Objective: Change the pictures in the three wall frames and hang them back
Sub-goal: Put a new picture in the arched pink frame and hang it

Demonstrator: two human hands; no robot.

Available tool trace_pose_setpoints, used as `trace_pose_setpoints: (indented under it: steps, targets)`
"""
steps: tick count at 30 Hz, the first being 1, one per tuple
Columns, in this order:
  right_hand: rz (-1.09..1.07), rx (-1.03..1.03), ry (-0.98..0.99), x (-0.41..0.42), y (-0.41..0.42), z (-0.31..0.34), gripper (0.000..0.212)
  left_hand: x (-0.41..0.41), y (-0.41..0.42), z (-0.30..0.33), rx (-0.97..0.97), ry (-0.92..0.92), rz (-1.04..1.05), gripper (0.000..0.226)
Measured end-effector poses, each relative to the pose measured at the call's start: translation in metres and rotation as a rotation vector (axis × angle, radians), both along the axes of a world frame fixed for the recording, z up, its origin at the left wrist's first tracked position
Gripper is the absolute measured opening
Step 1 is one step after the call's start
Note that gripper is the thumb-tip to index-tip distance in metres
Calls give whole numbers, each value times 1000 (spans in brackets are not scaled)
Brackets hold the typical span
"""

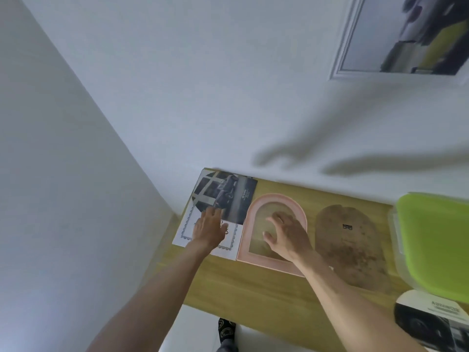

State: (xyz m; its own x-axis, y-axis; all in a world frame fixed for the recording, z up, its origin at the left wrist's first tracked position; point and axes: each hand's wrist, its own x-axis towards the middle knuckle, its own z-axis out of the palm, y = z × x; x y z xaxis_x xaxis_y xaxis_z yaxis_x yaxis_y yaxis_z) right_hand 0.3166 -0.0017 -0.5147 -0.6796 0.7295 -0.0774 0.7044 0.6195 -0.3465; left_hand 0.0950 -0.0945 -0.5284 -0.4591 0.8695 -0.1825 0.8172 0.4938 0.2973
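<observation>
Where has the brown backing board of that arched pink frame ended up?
In the head view the backing board lies flat on the wooden table, right of the pink arched frame and left of the green-lidded box.

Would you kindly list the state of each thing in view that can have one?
pink arched frame: flat on the table, backing out, no picture inside
brown backing board: removed, flat beside the frame
pictures: loose stack at the frame's left
white wall frame: hanging, picture inside
green-lidded box: lid on
left hand: open, on the pictures
right hand: open, fingers spread over the frame
</observation>
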Motion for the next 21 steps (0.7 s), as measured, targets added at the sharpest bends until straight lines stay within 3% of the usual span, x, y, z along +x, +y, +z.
trace_pose_setpoints:
  steps: [7, 13, 17, 21]
  targets:
    - [92, -62, -152, -102, -12, -11, 60, -74, 8, -17, -68, 104, -213, 65]
    - [91, -69, -215, -149, -5, -23, 67, -104, 24, -36, -139, 53, -307, 80]
    - [91, -134, -269, -165, 0, -36, 71, -109, 19, -52, -98, 72, -330, 73]
    - [67, -113, -281, -167, -4, -41, 61, -113, 10, -62, -10, 85, -355, 53]
